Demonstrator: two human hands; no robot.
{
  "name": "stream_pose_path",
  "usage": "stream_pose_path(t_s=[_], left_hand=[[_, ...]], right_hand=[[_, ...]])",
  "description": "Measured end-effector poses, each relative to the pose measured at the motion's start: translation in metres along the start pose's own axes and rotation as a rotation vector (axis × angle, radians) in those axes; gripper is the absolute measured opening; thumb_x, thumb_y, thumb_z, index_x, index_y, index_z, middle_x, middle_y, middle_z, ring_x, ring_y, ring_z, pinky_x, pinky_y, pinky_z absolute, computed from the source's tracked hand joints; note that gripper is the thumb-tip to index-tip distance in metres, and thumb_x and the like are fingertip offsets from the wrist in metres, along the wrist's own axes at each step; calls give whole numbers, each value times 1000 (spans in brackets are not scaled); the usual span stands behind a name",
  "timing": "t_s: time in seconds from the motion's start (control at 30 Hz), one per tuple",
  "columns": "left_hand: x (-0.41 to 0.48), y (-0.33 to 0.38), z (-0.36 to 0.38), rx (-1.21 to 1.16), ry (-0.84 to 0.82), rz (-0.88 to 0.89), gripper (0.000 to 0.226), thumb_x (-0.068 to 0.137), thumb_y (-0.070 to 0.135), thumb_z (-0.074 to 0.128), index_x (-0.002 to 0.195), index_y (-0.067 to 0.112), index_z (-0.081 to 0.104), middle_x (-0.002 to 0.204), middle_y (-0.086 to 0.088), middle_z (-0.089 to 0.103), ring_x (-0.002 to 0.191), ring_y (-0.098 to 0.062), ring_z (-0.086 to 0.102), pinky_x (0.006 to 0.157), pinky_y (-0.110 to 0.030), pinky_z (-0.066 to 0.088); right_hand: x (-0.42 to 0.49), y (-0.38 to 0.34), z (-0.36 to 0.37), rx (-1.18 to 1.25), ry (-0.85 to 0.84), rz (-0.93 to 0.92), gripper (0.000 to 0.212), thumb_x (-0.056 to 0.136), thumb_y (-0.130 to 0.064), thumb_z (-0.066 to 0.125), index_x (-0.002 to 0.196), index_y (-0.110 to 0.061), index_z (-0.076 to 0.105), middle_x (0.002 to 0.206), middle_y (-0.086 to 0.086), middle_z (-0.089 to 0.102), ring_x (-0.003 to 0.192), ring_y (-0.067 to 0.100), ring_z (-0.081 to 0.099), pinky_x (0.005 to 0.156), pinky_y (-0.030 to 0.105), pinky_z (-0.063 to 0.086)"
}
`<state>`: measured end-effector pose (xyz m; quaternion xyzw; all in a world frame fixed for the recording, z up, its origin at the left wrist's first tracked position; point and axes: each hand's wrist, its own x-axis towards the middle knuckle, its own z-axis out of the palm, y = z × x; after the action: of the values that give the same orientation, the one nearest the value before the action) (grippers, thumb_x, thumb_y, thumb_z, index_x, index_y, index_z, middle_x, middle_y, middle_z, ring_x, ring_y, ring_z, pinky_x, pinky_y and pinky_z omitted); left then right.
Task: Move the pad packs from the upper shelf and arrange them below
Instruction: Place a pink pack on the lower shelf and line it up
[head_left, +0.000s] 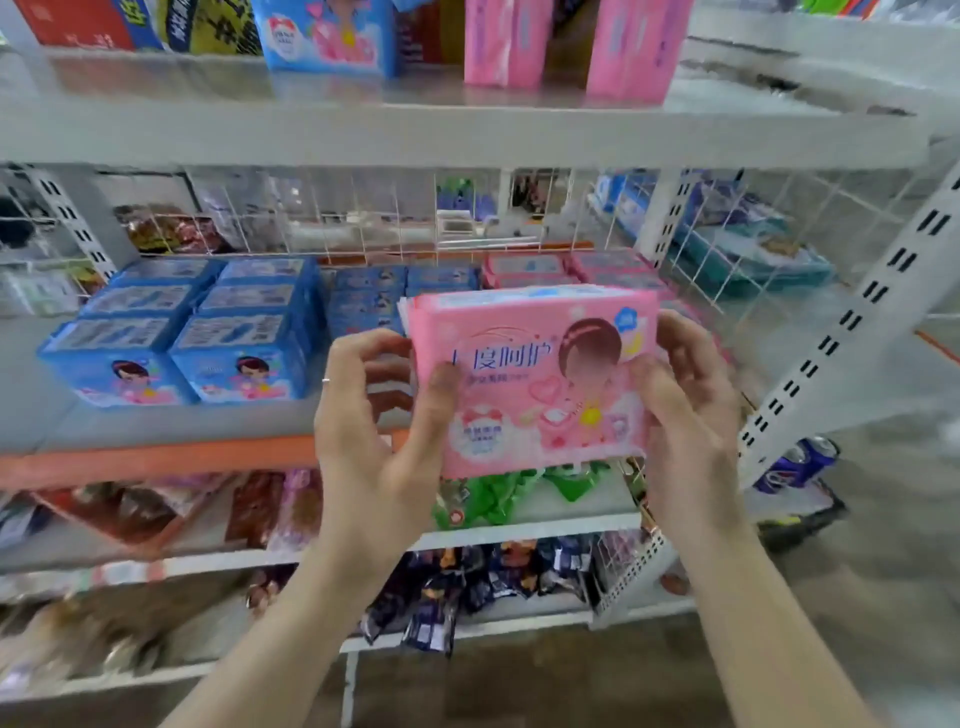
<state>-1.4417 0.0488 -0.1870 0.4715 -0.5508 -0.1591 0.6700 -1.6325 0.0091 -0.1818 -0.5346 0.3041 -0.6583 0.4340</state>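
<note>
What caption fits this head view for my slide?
Left hand and right hand hold a pink pad pack before the lower shelf stocked with blue packs.

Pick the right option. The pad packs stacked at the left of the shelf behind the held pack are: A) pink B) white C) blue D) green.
C: the stacked packs at the left are blue; the pink packs sit at the right, behind the held pack.

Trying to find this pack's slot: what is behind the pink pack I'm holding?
Past the top edge of the held pink pack, stacked pink packs show on the shelf, beside small blue packs. The shelf space directly behind it is covered.
</note>
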Motion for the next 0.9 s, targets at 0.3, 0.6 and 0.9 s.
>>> stream_pose_path(t_s=[0.3,0.6,0.9], left_hand=[[-24,-36,-17,0,-24,-339,27,85,50,59,85,25,47,79,-3,47,73,-17,44,69,-44,39],[-8,-53,-29,-25,-52,-413,25,89,47,58,84,25,47,81,-4,50,77,-36,52,69,-51,44],[12,-71,-40,-124,-92,-459,28,84,57,61,92,31,52,99,-25,56,84,-41,59,72,-61,48]], right_hand=[[-33,44,10,-271,98,382,31,83,-46,61,107,-29,67,97,-17,70,95,1,64,83,21,43],[-30,45,31,-322,128,362,9,98,-26,59,104,-21,64,72,-24,64,68,-10,58,62,5,41],[-24,45,54,-333,184,306,13,97,-25,61,108,-21,64,84,-18,69,78,-6,62,69,8,46]])
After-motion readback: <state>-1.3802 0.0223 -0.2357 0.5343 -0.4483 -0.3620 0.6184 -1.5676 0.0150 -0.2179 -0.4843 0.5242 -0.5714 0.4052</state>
